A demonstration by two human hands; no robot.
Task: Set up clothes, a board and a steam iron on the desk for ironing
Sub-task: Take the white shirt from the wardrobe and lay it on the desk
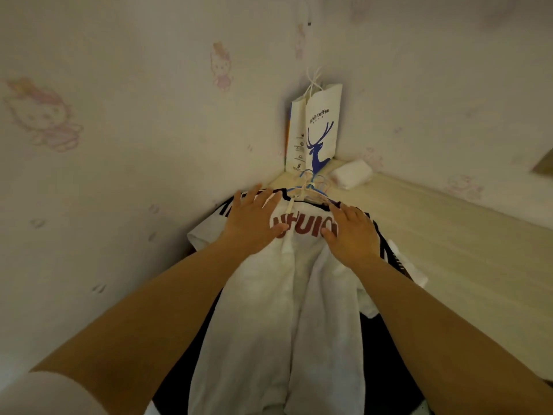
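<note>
Now, at the desk's (pixel 449 235) far corner by the wall, both my hands lie flat and spread on the clothes (pixel 299 295): left hand (pixel 253 223) and right hand (pixel 353 235) a little apart, either side of dark red lettering, fingers straight, gripping nothing. The pile is white garments over something dark, with black stripes at the shoulders, its top towards the corner, and what look like pale blue hangers (pixel 308 187) bunched at the collars. Its lower end hangs over the desk's near edge, so the weight could drag everything off once I lift my palms. The hangers lie just beside a paper coffee bag (pixel 321 130), which might tip if I push further.
</note>
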